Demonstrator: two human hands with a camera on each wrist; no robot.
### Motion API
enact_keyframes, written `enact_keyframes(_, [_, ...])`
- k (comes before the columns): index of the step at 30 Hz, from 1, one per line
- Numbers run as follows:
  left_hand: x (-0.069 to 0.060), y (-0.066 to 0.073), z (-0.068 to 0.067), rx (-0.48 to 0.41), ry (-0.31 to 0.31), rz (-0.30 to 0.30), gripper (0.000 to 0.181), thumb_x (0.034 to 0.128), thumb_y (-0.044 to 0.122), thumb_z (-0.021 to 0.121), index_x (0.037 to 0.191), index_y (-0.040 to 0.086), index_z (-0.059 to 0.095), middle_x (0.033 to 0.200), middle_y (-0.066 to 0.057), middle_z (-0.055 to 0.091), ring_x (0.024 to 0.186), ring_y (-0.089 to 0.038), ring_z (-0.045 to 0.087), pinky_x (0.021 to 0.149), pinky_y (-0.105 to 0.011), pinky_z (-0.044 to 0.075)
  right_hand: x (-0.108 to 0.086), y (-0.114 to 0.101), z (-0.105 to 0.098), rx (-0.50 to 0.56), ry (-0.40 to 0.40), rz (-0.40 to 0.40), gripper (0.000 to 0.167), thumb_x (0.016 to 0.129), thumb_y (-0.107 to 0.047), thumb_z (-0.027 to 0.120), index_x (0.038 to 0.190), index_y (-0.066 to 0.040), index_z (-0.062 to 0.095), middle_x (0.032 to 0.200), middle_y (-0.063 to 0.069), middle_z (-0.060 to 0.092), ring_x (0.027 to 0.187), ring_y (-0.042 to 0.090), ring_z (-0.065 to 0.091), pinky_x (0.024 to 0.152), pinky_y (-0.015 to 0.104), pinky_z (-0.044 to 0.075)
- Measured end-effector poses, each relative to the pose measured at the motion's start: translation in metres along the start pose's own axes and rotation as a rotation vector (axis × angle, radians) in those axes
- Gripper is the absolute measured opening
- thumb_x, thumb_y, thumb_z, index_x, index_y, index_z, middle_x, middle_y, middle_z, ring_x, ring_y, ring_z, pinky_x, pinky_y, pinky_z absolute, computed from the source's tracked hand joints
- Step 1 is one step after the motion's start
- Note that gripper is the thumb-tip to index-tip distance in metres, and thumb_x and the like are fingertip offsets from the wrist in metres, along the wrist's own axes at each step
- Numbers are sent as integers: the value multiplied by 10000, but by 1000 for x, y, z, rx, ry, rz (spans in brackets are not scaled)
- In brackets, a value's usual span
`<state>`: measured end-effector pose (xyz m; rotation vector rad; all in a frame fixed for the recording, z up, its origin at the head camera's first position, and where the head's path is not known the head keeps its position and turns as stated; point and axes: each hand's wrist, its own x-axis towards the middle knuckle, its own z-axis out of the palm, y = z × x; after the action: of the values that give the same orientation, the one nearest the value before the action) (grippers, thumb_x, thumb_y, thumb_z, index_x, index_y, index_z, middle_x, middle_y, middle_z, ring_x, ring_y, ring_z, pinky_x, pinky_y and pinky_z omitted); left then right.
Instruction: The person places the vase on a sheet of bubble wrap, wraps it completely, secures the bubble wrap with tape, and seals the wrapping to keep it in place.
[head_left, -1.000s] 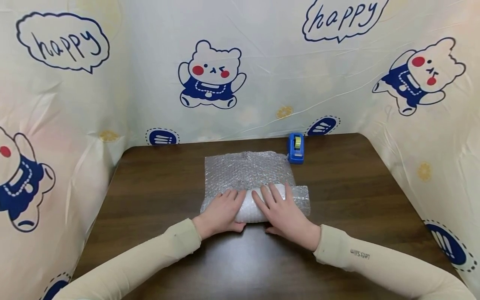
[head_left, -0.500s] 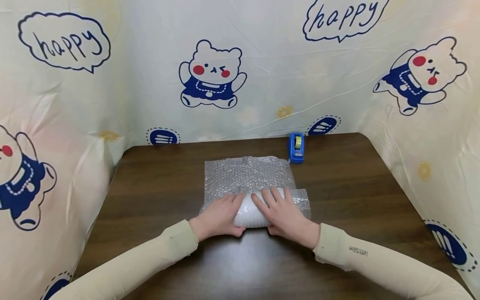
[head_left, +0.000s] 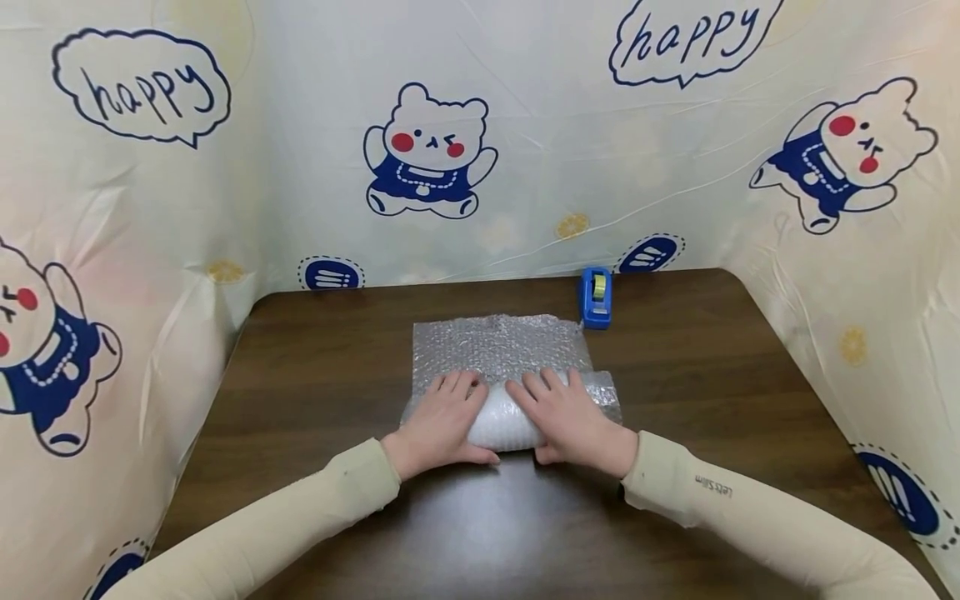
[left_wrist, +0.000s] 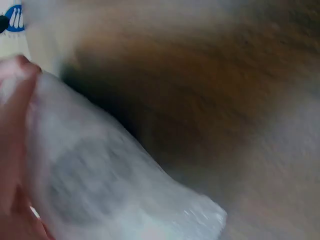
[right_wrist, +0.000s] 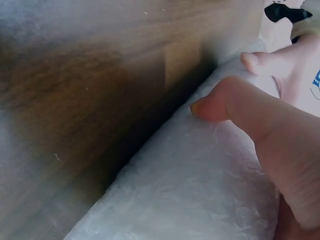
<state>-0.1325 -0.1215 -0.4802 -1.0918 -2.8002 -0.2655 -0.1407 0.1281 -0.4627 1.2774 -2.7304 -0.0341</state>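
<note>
A sheet of clear bubble wrap [head_left: 495,346] lies on the table, its near part wound into a thick whitish roll [head_left: 504,421]. What is inside the roll is hidden, though a dark patch shows faintly through it in the left wrist view. My left hand [head_left: 444,418] grips the roll's left part, fingers over the top and thumb low on the near side. On the right part my right hand [head_left: 572,421] holds it the same way; its thumb [right_wrist: 230,102] presses the wrap in the right wrist view. A flat end of wrap sticks out beyond the right hand.
A blue tape dispenser [head_left: 596,298] with yellowish tape stands at the back, close to the sheet's far right corner. The dark wooden table [head_left: 300,367] has fabric walls [head_left: 540,150] with printed bears behind it and on both sides.
The sheet's far edge has come slightly nearer to me. Both hands stay on the roll, and their fingers now reach a little farther over its top than half a second ago.
</note>
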Motion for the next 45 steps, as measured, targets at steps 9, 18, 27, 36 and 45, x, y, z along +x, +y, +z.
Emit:
enact_keyframes(9, [-4,22,7,244,109,-27,958,750,610,841,1380,-49,546,1096,-207,641,952,-354,635,822,-469,570,6,8,1,64,-33,3,1004,658,-488,918,1480,-106,487,1343,141,589,1169,390,565,867,694,485])
enact_keyframes(18, [-4,26,17,275,92,-133,1105,655,677,890,1445,19,485,1167,-173,622,924,-372,661,698,-524,566,14,15,-3,69,-51,-23,1015,623,-516,925,1462,-128,506,1289,118,611,1104,355,592,795,621,516])
enact_keyframes(27, [-1,13,17,110,76,-115,999,698,535,914,1467,67,480,1202,-167,615,888,-376,663,518,-427,571,17,18,-6,59,-64,-30,1021,615,-514,933,1463,-125,515,1279,120,620,1114,355,599,801,649,526])
enact_keyframes(36, [1,8,12,102,118,-74,977,686,485,925,1442,42,492,1169,-190,604,874,-382,653,526,-427,577,15,20,-7,59,-38,-34,1049,660,-513,920,1517,-109,469,1349,137,611,1198,373,573,882,679,494])
enact_keyframes(45, [1,6,12,72,70,-87,930,723,489,891,1426,40,480,1133,-195,604,851,-379,657,551,-441,581,2,14,-8,-47,36,-4,945,729,-562,870,1462,-91,505,1381,208,536,1252,429,530,953,731,452])
